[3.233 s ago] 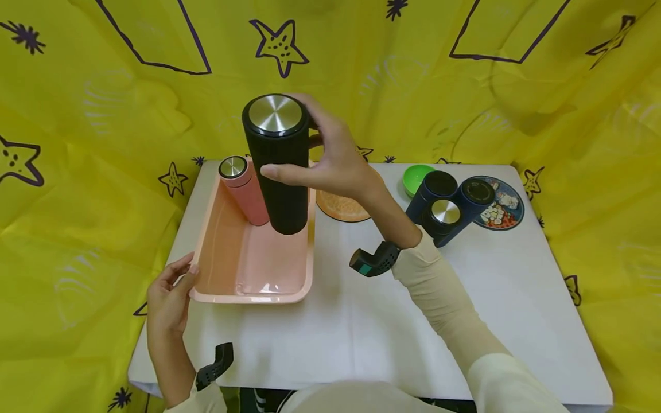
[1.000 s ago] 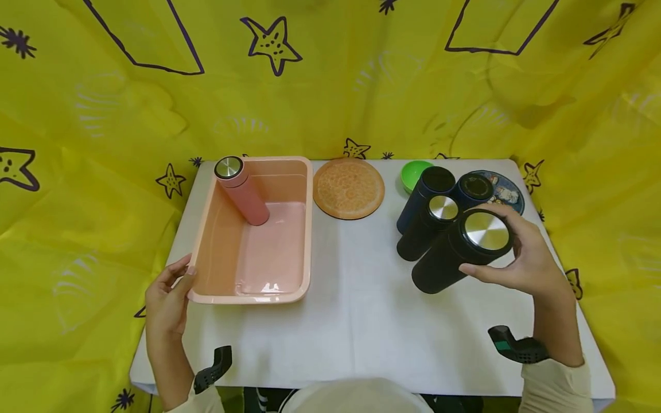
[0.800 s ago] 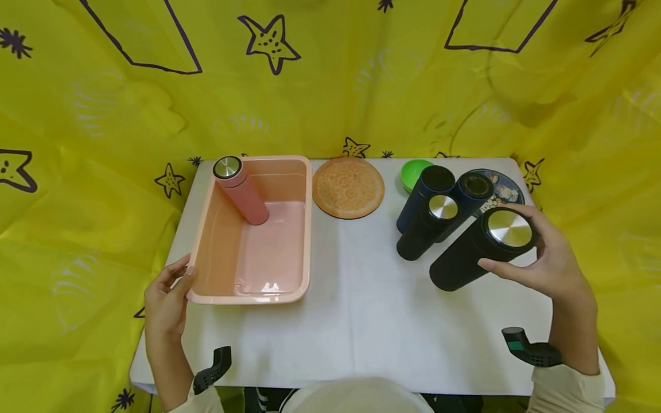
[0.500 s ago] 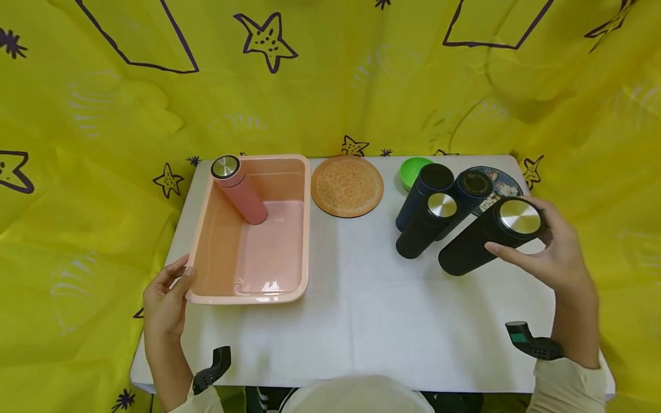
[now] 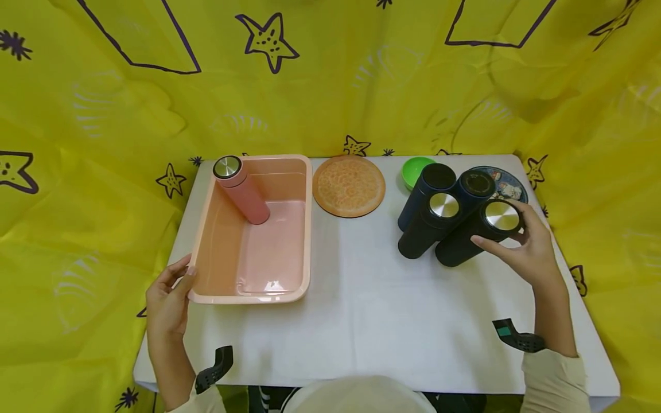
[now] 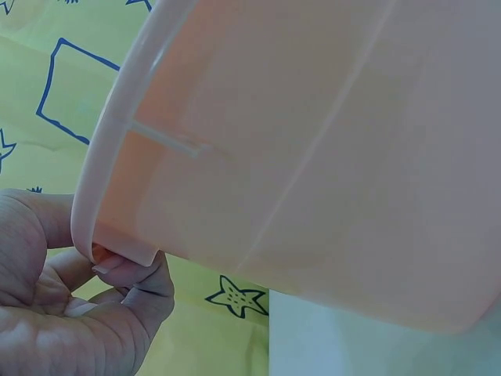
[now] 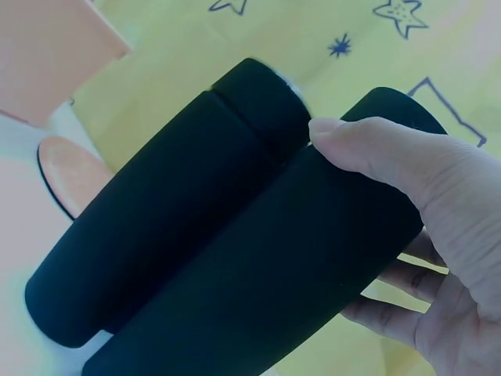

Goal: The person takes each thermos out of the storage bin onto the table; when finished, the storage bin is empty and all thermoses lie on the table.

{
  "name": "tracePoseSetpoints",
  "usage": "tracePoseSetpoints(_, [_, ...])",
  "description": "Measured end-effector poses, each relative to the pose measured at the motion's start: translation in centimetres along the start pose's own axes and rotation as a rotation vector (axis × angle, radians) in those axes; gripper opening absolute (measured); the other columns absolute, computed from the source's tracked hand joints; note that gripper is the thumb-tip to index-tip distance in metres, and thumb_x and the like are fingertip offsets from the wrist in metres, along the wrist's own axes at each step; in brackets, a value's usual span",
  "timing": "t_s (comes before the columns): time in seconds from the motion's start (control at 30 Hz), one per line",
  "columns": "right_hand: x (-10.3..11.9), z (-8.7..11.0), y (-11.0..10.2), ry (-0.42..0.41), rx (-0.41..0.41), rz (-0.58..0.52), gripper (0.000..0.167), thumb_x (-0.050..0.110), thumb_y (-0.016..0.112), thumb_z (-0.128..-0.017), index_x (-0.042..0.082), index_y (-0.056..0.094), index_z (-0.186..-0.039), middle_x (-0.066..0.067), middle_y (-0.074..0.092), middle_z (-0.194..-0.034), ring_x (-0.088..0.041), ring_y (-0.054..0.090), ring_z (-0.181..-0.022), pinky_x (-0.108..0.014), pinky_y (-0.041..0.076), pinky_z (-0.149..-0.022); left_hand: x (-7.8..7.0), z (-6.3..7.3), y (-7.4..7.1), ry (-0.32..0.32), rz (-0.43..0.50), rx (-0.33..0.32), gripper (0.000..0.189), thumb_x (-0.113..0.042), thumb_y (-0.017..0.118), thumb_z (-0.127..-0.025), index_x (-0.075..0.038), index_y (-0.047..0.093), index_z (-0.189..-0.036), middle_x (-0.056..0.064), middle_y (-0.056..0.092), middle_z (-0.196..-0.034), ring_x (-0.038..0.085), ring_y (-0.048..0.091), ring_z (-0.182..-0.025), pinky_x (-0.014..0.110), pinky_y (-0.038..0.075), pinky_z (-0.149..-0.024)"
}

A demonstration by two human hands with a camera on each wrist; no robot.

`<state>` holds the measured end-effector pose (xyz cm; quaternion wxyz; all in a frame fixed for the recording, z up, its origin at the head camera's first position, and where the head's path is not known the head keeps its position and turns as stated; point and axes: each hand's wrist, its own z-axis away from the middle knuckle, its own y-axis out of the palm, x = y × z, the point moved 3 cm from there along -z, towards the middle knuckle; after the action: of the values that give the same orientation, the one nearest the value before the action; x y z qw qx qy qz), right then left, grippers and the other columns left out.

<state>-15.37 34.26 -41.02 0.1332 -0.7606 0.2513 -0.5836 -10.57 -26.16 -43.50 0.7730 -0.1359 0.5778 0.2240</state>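
My right hand (image 5: 532,246) grips a black thermos flask (image 5: 472,235) near its steel-topped lid, thumb on the near side and fingers behind. That flask stands at the front right of a cluster: another black flask with a steel lid (image 5: 426,229) beside it, and two dark blue flasks, one (image 5: 420,198) at the back left and one (image 5: 477,184) behind. In the right wrist view the held flask (image 7: 258,258) lies alongside its neighbour (image 7: 172,204). My left hand (image 5: 167,301) pinches the near left rim of a peach plastic tub (image 5: 308,241). A pink flask (image 5: 242,195) stands inside the tub.
Behind the flasks are a green bowl (image 5: 413,171) and a round plate with a food picture (image 5: 508,183). A round orange-brown mat (image 5: 348,186) lies right of the tub. Yellow patterned cloth (image 5: 330,86) surrounds the white table (image 5: 361,321).
My right hand has carried the black flask from over the tub to the right side, swung it outward, then brought it back in against the other flasks. The left hand keeps its place on the tub.
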Motion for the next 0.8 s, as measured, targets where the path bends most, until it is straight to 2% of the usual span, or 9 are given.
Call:
tracePoseSetpoints(0.3, [-1.5, 0.1, 1.2, 0.068, 0.004, 0.039, 0.085, -0.005, 0.084, -0.069, 0.011, 0.046, -0.143, 0.026, 0.046, -0.124, 0.003, 0.044, -0.112, -0.001, 0.040, -0.080, 0.1, -0.1, 0.1, -0.006, -0.007, -0.002, 0.040, -0.008, 0.069, -0.090, -0.004, 0.062, -0.129, 0.002, 0.055, -0.106, 0.009, 0.065, -0.090, 0.019, 0.058, -0.073])
tracePoseSetpoints(0.5, [-1.5, 0.0, 1.6, 0.059, -0.007, 0.043, 0.084, -0.006, 0.084, -0.067, 0.009, 0.048, -0.141, 0.026, 0.047, -0.122, 0.003, 0.044, -0.112, 0.000, 0.040, -0.081, 0.1, 0.0, 0.0, -0.002, 0.003, 0.005, 0.039, -0.007, 0.068, -0.090, -0.003, 0.061, -0.129, 0.002, 0.055, -0.107, 0.009, 0.065, -0.090, 0.019, 0.058, -0.074])
tracePoseSetpoints(0.8, [-1.3, 0.0, 1.9, 0.070, -0.029, 0.044, 0.081, -0.002, 0.084, -0.070, 0.012, 0.049, -0.141, 0.028, 0.048, -0.121, 0.004, 0.045, -0.111, -0.001, 0.040, -0.080, 0.1, -0.1, 0.0, -0.009, -0.008, 0.005, 0.041, -0.008, 0.068, -0.091, -0.003, 0.060, -0.131, 0.002, 0.054, -0.110, 0.009, 0.065, -0.092, 0.019, 0.057, -0.074])
